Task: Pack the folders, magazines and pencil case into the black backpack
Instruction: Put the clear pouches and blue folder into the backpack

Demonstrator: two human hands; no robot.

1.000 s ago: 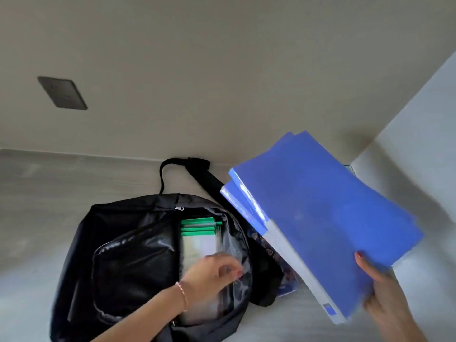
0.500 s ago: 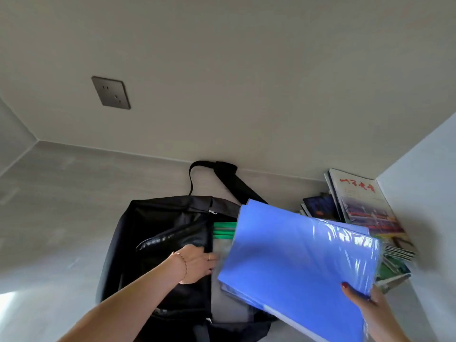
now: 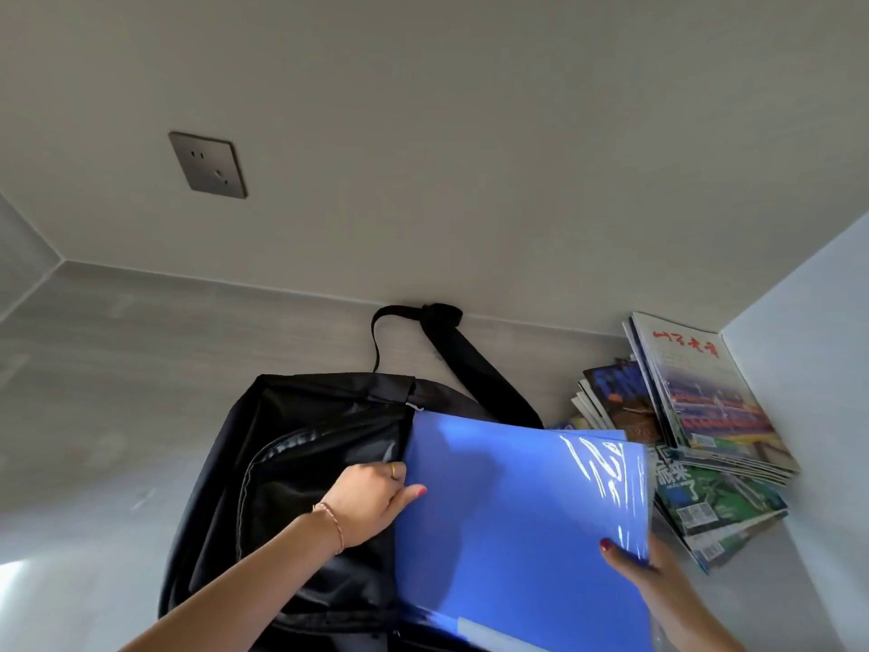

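Observation:
The black backpack (image 3: pixel 291 468) lies open on the grey surface, its strap reaching back to the wall. Blue folders (image 3: pixel 512 520) lie flat over the bag's right half and cover its opening. My right hand (image 3: pixel 639 564) grips their lower right corner, thumb on top. My left hand (image 3: pixel 371 498) holds the bag's opening edge next to the folders' left side, thumb touching the blue cover. A stack of magazines (image 3: pixel 696 430) lies to the right. The green folders inside the bag are hidden. No pencil case is visible.
A wall socket (image 3: pixel 208 164) sits on the back wall. A white side wall (image 3: pixel 823 392) stands close on the right behind the magazines. Grey surface (image 3: pixel 108 392) extends to the left of the backpack.
The blue folders moved left and down onto the backpack's opening, hiding the green folders. My left hand shifted from inside the bag to its opening edge beside the folders.

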